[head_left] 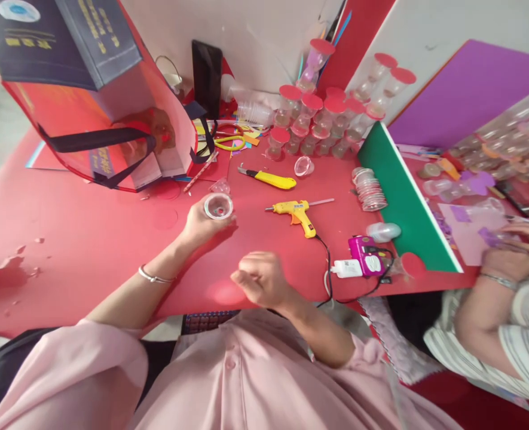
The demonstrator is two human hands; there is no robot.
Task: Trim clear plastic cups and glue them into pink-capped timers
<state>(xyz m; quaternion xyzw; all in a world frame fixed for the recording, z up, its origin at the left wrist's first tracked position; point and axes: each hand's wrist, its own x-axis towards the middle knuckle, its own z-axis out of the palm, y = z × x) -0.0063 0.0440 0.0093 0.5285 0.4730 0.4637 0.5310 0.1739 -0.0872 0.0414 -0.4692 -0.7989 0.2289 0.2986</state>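
Note:
My left hand (200,222) is wrapped round a small clear plastic cup (218,206), its round rim facing up toward me. Something small and reddish shows at the bottom of the cup. Nearer the table's front edge, my right hand (262,279) is closed with the fingers curled in; whatever they may hold is hidden. To the right of the cup lies a yellow glue gun (293,210) with a clear glue stick in its back. Behind it rests a yellow utility knife (271,178). Another clear cup (220,186) lies just beyond my left hand.
Several hourglass-shaped cup pairs with red discs (311,113) stand at the back. A large bag (112,119) fills the back left. A green divider (407,203) separates a co-worker's hands (510,263). A pink power adapter (366,255) and cords lie front right; a stack of lids (369,189) sits behind.

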